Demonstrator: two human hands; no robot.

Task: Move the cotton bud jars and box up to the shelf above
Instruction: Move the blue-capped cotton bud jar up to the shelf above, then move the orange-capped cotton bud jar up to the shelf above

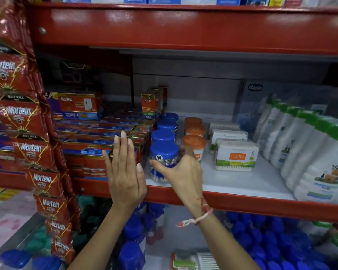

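Observation:
A row of clear cotton bud jars with blue lids runs back on the white shelf point(242, 184). My right hand point(180, 172) is wrapped around the front blue-lidded jar point(164, 152), which stands at the shelf's front edge. My left hand point(125, 172) is flat, fingers together and pointing up, just left of that jar and holding nothing. Behind stand orange-lidded jars point(194, 142). To their right lie clear Tulips cotton bud boxes point(236, 155), stacked in a row. The red beam of the shelf above point(183, 28) spans the top.
Red Mortein boxes point(98, 145) fill the shelf's left side, and strips of Mortein sachets point(27, 133) hang at far left. White bottles with green caps point(310, 149) crowd the right. Blue-capped bottles point(261, 236) stand on the shelf below.

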